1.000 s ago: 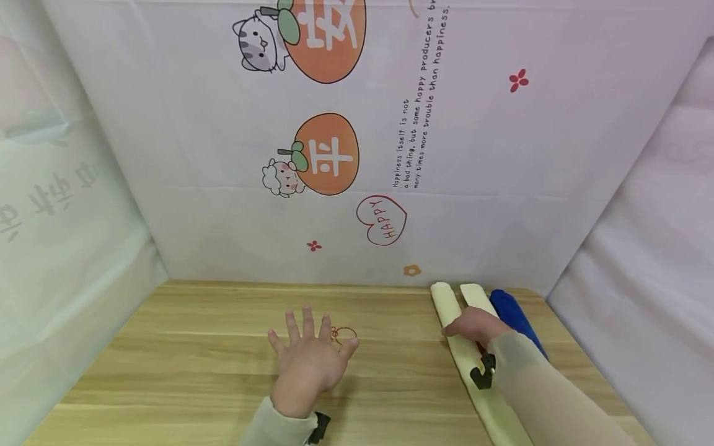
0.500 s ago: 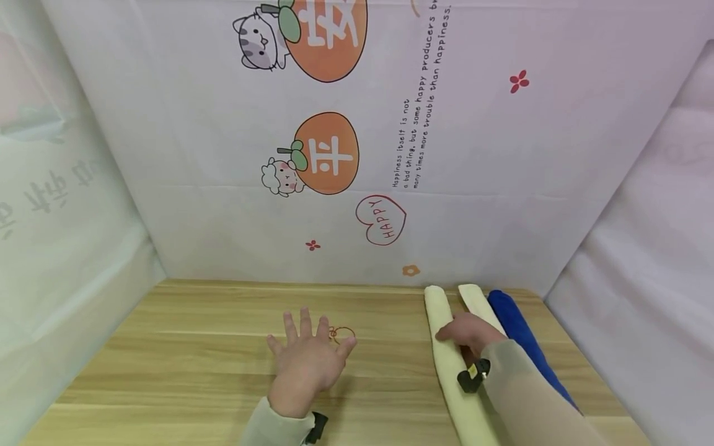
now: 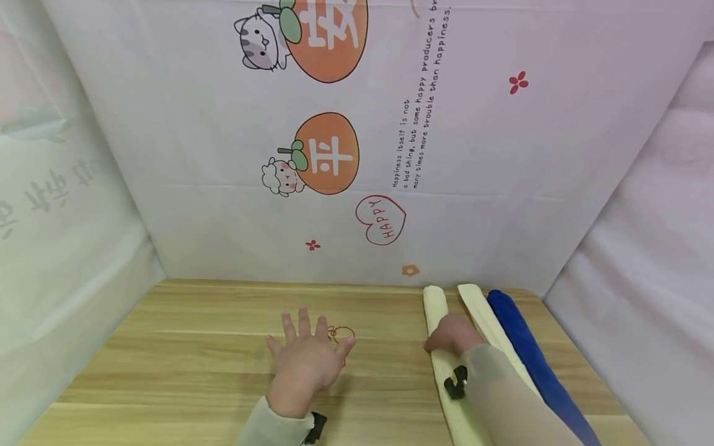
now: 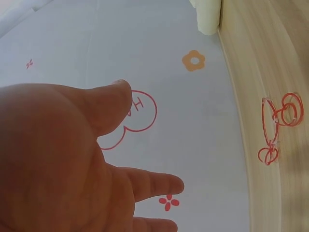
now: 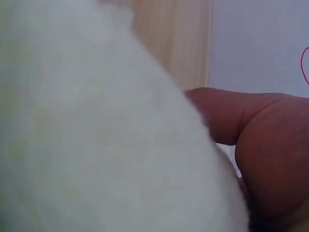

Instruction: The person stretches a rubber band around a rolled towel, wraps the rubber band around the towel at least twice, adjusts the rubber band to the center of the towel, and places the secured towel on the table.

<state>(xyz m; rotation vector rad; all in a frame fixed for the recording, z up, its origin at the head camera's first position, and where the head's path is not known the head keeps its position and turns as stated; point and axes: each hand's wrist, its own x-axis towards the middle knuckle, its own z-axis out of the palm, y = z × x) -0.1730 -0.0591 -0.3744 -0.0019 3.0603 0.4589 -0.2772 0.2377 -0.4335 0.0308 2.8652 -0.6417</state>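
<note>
My right hand (image 3: pixel 454 334) lies over a pale yellow rolled towel (image 3: pixel 440 371) and grips it across the roll. In the right wrist view, the thumb (image 5: pixel 217 111) presses against the fluffy pale cloth (image 5: pixel 106 130), while the other fingers are hidden behind it. Fingers spread, my left hand (image 3: pixel 307 365) is held low over the table, grasping nothing. Just past its fingers lie thin red loops (image 3: pixel 343 334) that look like rubber bands. They show as several tangled rings (image 4: pixel 270 123) in the left wrist view.
Right of the gripped roll lie a second pale yellow roll (image 3: pixel 491 328) and a blue roll (image 3: pixel 521 337), partly behind the right sleeve. A white printed sheet (image 3: pixel 480 204) stands along the back of the wooden table (image 3: pixel 184 371). White cloth hangs on both sides.
My right hand has slid left with the pale yellow towel, widening its gap from the second pale roll. More of the blue roll shows. My left hand has barely moved.
</note>
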